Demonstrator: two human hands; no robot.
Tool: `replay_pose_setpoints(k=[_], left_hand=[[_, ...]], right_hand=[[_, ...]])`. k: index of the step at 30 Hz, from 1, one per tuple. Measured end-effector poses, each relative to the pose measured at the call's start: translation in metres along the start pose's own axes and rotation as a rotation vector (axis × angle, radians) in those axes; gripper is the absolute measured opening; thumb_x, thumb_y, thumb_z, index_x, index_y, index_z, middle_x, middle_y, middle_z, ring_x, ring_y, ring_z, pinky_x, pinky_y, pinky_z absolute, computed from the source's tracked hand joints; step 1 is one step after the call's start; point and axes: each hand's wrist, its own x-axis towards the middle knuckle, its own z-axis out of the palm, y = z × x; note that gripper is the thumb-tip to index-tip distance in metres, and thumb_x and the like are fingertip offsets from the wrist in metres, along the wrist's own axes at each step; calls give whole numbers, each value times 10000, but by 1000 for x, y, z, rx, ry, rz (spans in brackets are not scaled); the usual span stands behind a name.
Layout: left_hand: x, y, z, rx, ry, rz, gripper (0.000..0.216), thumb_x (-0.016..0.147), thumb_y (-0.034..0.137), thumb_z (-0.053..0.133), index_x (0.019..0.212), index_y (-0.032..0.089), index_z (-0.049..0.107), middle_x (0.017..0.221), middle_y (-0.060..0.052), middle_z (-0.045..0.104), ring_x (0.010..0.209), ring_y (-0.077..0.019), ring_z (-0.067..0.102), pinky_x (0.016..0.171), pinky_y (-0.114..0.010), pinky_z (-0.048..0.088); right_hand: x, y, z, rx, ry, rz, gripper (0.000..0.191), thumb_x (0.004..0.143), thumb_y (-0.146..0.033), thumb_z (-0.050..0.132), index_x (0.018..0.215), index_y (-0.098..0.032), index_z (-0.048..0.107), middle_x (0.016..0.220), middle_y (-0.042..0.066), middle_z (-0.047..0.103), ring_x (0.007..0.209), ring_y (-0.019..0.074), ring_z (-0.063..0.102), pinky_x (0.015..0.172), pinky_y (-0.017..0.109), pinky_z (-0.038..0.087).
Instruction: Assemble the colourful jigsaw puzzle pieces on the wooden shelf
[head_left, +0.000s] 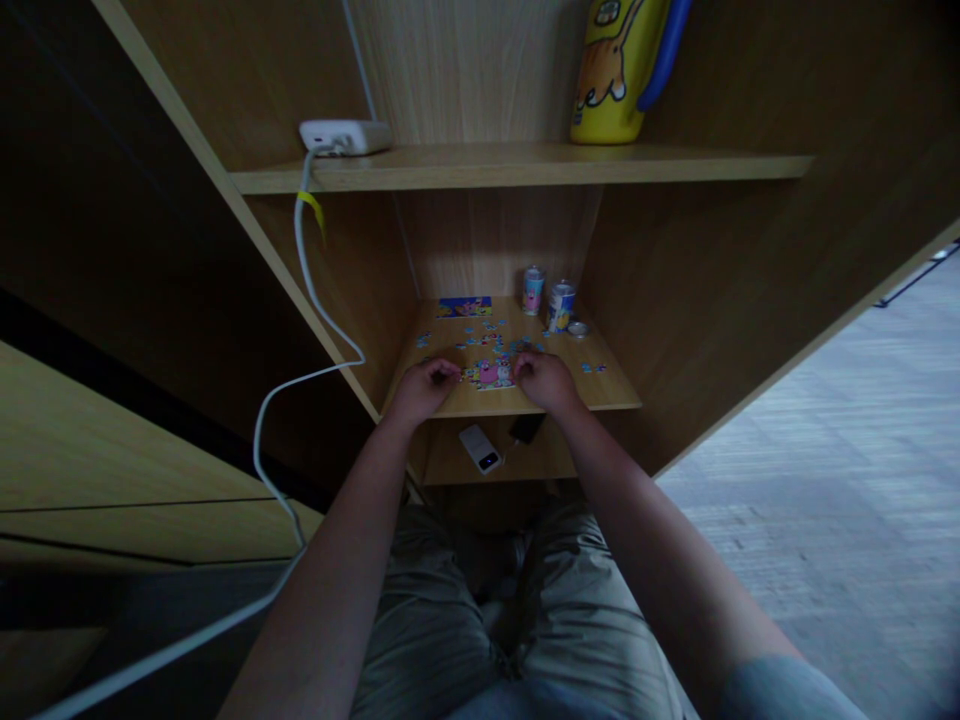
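A partly built jigsaw puzzle (489,374) with a pink figure lies on a low wooden shelf (615,397), with several loose blue pieces (480,335) scattered behind it. My left hand (424,386) rests at the puzzle's left edge with its fingers curled in. My right hand (545,377) sits at the puzzle's right edge, fingers also curled, touching the pieces. What either hand pinches is too small to make out. A printed picture card (465,306) lies at the back of the shelf.
Two small cans (547,298) and a round lid (578,328) stand at the shelf's back right. A white power bank (480,448) and a dark phone (526,428) lie on the ledge below. A white adapter (343,136), its cable (300,380) and a yellow bottle (616,68) occupy the upper shelf.
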Motion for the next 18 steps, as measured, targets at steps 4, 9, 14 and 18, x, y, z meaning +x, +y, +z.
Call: replay_pose_setpoints(k=[4,9,14,18], left_hand=[[-1,3,0,9,-4,-6,175,945,393,713,979,246,802,1023,-46,849,957,-239,767,941,-394,605],[-2,4,-1,20,-18,-16,171,949,381,710,1001,245,799,1045,-44,850,979,-236,772,941,-393,603],[-1,2,-1,9,-12,-19,156,947,369,713,995,247,798,1032,-45,847,967,-237,776,930,-394,606],[-1,2,0,7,-11,-16,167,946,377,715,994,241,800,1033,-49,847,964,-235,776,939,-394,606]], right_hand=[[0,0,1,12,0,5,249,899,-89,599,818,-251,771,899,9,816,873,194,731,799,268,488],[0,0,1,12,6,0,239,898,-94,605,823,-246,773,910,9,823,864,193,727,792,270,484],[0,0,1,12,20,-2,248,900,-85,606,822,-249,774,920,9,825,882,197,737,802,273,490],[0,0,1,9,21,3,240,899,-91,610,817,-247,774,914,11,823,888,199,740,803,269,493]])
